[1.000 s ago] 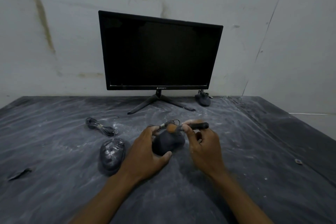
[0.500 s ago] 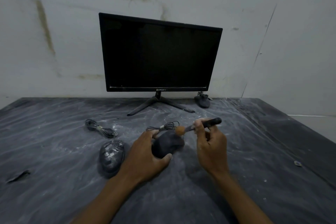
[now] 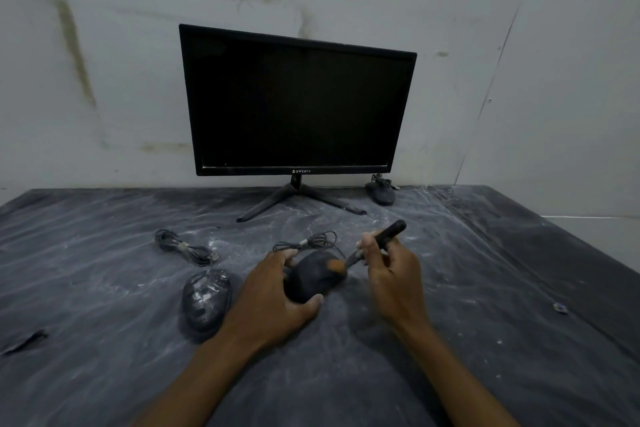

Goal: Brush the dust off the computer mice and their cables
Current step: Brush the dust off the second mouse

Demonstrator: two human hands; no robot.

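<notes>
Gripping the mouse with your left hand steadies it. Your right hand's fingers pinch the brush, bristles on its top.

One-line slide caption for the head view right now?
Left hand steadies a black mouse while the right hand sweeps a small brush across it.

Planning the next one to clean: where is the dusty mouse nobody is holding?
In the head view, the dusty mouse lies on the table just left of the left hand, with a coiled cable behind it.
</notes>
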